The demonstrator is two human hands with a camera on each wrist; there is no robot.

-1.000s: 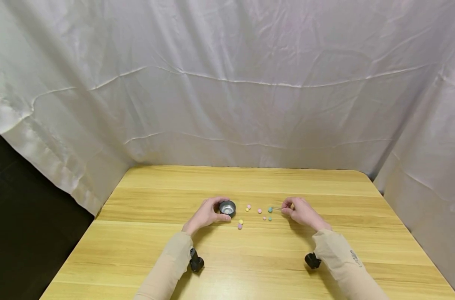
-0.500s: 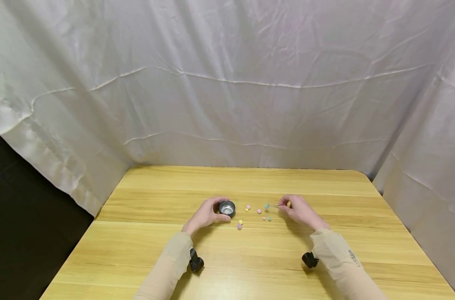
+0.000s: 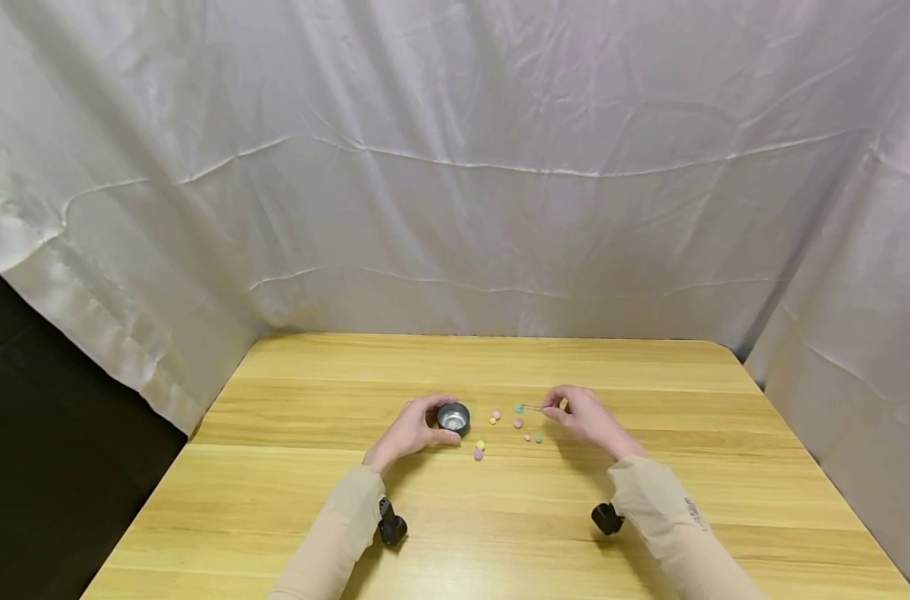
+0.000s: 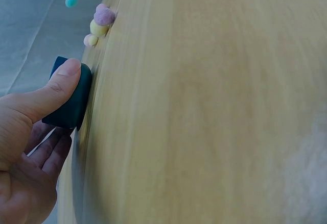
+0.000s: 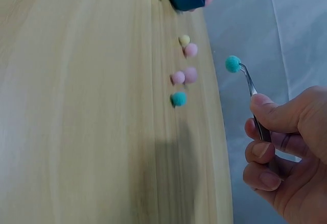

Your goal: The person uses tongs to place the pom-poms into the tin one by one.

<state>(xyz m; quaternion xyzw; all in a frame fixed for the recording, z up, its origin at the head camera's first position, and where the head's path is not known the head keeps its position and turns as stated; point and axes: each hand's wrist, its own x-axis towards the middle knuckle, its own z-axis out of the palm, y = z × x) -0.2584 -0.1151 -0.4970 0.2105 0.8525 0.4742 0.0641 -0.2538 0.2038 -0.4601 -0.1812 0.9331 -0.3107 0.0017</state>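
Fuzzy teal ball (image 5: 233, 64) moved left, metal tweezers (image 5: 250, 84)

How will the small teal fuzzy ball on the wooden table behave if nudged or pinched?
The teal fuzzy ball looks apt to roll: it's round and nothing visible braces it on the wooden table. Probably light: a second teal ball is held at the tips of slim metal tweezers. Likely squashy, given its fuzzy surface.
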